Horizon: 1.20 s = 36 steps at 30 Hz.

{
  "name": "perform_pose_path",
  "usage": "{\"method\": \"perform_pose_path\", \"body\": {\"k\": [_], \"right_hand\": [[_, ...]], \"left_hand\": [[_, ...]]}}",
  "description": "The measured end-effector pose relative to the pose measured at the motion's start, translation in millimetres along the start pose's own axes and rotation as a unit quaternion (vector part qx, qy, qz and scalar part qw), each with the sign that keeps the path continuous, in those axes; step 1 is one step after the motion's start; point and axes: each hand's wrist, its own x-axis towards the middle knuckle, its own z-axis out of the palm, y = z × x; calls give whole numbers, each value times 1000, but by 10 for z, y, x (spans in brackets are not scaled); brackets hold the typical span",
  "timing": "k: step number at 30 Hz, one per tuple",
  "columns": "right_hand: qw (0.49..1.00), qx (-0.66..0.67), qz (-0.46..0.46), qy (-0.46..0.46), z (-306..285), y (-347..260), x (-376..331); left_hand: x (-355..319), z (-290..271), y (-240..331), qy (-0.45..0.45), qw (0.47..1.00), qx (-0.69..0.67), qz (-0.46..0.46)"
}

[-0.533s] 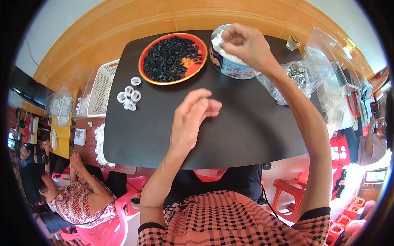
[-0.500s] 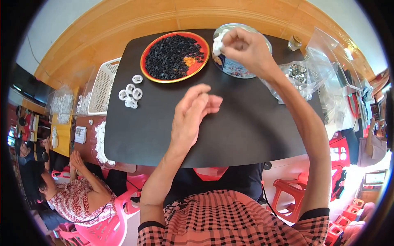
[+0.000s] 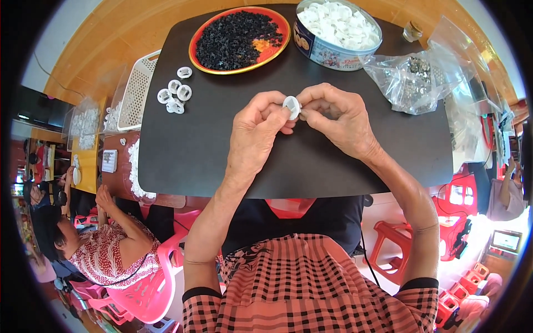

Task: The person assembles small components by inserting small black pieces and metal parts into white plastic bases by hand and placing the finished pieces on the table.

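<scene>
Over the middle of the dark table, both hands meet at one round white plastic part (image 3: 291,107). My left hand (image 3: 256,125) pinches its left side, the thumb lying on its face. The fingertips of my right hand (image 3: 340,115) are closed at its right edge; whether they hold a second small piece is hidden. Beyond the hands stands a round tin (image 3: 338,58) filled with white plastic parts (image 3: 338,25). To its left, a red plate with a yellow rim (image 3: 280,47) bears a heap of small black pieces (image 3: 233,41). Several round white parts (image 3: 175,94) lie on the table at left.
A clear bag of small metal pieces (image 3: 413,83) lies at the table's right, near a small corked jar (image 3: 412,31). A white basket (image 3: 139,83) stands past the left edge. Lower left, another person (image 3: 111,244) sits on a pink chair (image 3: 150,294). A red stool (image 3: 394,250) is at right.
My right hand has come down from the tin to the table's middle and met my left hand at the white part. My left hand has closed from a loose, half-open pose. The view has shifted.
</scene>
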Motion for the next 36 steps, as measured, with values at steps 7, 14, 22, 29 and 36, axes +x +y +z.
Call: {"method": "perform_pose_path", "body": {"k": [7,14,22,29,36], "right_hand": [[993,103,52,15,88,60,-92],[989,117,86,16,14,114,-74],[968,194,158,17,80,66,-125],[980,97,172,27,-105,-228,-287],[856,-435,-189,204,-1189,-601,-151]], "left_hand": [[-46,15,-7,33,985,165,30],[-54,30,-38,11,998,58,-9],[-144,121,-81,62,992,106,-21],[-172,193,-110,30,997,-53,-42],[-161,-21,-100,38,994,-62,-79]]}}
